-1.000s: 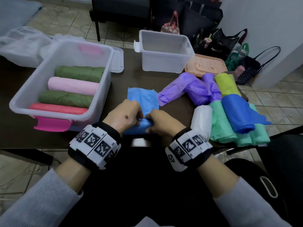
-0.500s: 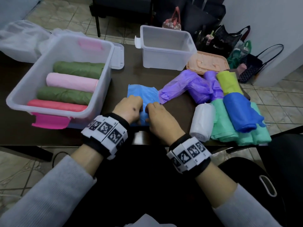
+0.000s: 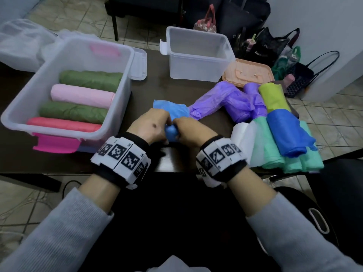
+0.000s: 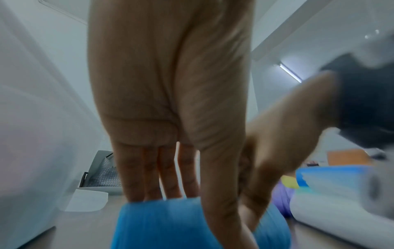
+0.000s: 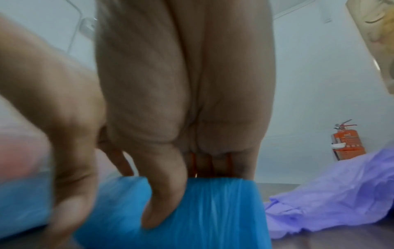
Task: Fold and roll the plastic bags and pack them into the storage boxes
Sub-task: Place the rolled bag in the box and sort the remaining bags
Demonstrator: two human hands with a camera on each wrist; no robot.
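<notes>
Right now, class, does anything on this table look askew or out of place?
Mostly tidy: four rolls lie parallel in the left box. One oddity is the pile at the right, where the dark blue bag and green bags hang past the table edge and could slide off.

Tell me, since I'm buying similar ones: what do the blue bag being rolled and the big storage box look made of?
Blue bag: apparently thin plastic film, soft sheen, creasing and streaking under the fingers.
Big storage box: likely rigid translucent plastic, frosted finish; the coloured rolls show through its wall.
</notes>
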